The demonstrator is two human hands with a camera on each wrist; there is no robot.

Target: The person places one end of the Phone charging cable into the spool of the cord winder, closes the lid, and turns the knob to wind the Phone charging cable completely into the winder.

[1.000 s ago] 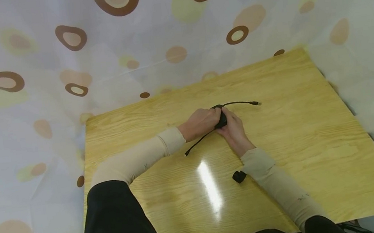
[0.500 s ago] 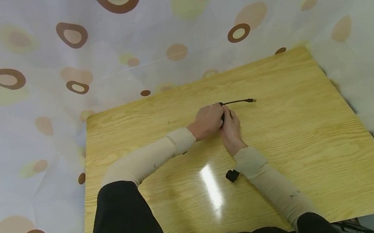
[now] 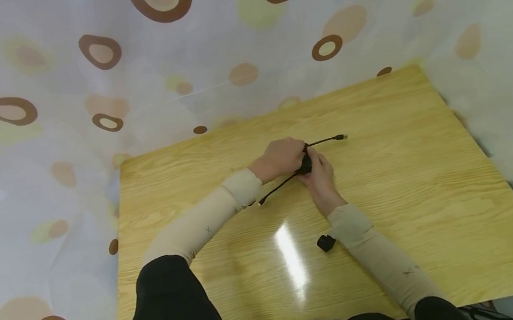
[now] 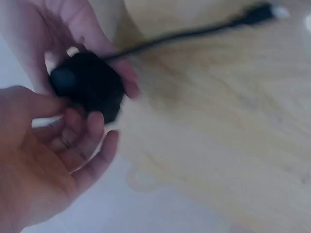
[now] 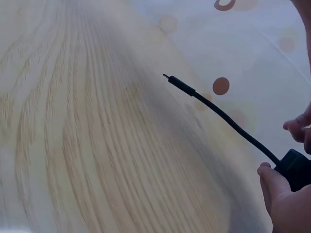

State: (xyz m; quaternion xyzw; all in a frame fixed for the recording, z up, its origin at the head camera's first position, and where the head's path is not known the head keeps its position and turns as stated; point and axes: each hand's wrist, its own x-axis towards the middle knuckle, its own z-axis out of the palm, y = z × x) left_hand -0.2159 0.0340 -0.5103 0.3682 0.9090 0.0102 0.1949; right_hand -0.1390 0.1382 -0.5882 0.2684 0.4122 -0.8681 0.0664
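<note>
A black charging cable with a chunky rounded case (image 3: 305, 164) in its middle is held over the table. My right hand (image 3: 321, 181) grips the case from the near right, its thumb (image 5: 274, 182) against it in the right wrist view. My left hand (image 3: 282, 156) is at the far left side of the case, with curled fingers and thumb pinching at its edge in the left wrist view. One connector (image 3: 341, 137) points to the right; the other connector (image 3: 263, 201) trails lower left, by the left cuff. The palm side of the left hand is hidden from the head view.
A wooden table (image 3: 435, 185) lies below the hands, with a patterned sheet (image 3: 240, 38) behind and around it. A small black device (image 3: 326, 242) sits at my right cuff. Beige sleeves cover both forearms.
My left hand moved right over the case, hiding it and the lower cable end, then drew back up and left. Case and lower end show again. The right hand shifted slightly.
</note>
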